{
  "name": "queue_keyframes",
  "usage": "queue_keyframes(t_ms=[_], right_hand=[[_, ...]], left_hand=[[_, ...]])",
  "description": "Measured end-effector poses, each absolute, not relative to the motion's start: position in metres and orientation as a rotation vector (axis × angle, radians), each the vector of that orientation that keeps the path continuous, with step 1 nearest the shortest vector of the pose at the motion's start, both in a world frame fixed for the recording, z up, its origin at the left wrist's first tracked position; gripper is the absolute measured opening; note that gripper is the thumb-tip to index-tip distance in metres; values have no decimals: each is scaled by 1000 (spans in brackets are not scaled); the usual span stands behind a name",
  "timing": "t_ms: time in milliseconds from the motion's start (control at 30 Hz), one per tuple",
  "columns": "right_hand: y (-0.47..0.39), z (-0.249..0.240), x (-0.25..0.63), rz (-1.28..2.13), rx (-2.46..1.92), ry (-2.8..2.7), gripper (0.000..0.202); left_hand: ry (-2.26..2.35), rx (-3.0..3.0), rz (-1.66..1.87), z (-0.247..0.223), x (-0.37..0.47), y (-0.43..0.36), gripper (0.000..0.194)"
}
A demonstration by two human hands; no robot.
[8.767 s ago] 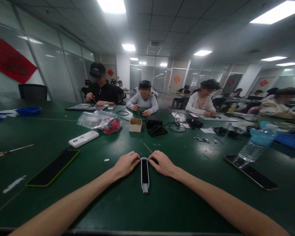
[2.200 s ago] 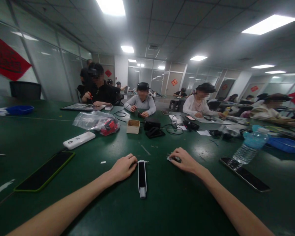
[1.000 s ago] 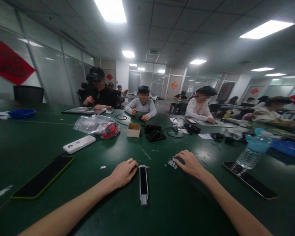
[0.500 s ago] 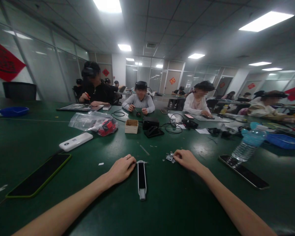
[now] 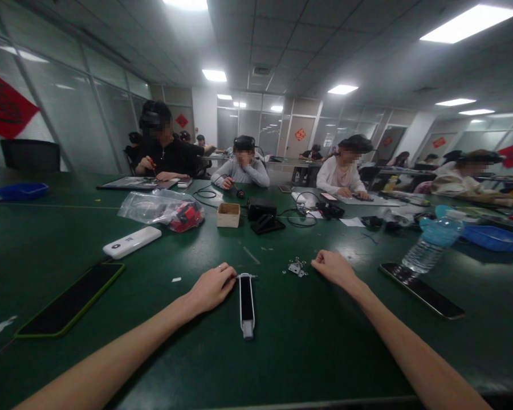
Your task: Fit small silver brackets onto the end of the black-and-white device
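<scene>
My left hand [image 5: 214,288] rests on the green table with its fingers closed at the upper left end of a narrow black device with a white frame [image 5: 247,304]. A thin rod sticks out on both sides of that device's top, and its left end meets my fingertips. My right hand [image 5: 333,266] is just above the table, fingers curled together; whatever they pinch, if anything, is hidden. Left of it lies a small metal plate [image 5: 296,269], with several tiny rings and bits scattered around it.
A green-edged phone [image 5: 72,299] and a white oblong device [image 5: 132,242] lie left. Farther back are a plastic bag with red parts [image 5: 183,215], a small open box [image 5: 228,216] and a black stand [image 5: 265,216]. A water bottle [image 5: 430,247] and another phone [image 5: 423,290] are right. Co-workers sit opposite.
My right hand has moved away from the small metal parts, to the right and slightly farther off. My left hand stays at the narrow device. A person opposite has raised one hand to the face.
</scene>
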State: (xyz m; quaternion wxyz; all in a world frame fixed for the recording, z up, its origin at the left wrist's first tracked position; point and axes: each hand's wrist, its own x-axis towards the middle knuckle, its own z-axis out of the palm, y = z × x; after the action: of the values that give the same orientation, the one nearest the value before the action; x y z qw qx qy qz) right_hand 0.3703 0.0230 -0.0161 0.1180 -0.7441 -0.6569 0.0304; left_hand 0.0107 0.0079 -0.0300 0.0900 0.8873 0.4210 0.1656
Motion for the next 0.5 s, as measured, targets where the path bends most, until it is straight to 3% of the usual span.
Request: queue_keyframes(t_ms=[200, 500], right_hand=[[20, -14, 366, 166, -2179, -1962, 25], [18, -13, 357, 10, -2077, -2040, 28]], left_hand=[[1251, 2632, 495, -32, 11, 9, 19], [1254, 2640, 494, -32, 11, 9, 19]])
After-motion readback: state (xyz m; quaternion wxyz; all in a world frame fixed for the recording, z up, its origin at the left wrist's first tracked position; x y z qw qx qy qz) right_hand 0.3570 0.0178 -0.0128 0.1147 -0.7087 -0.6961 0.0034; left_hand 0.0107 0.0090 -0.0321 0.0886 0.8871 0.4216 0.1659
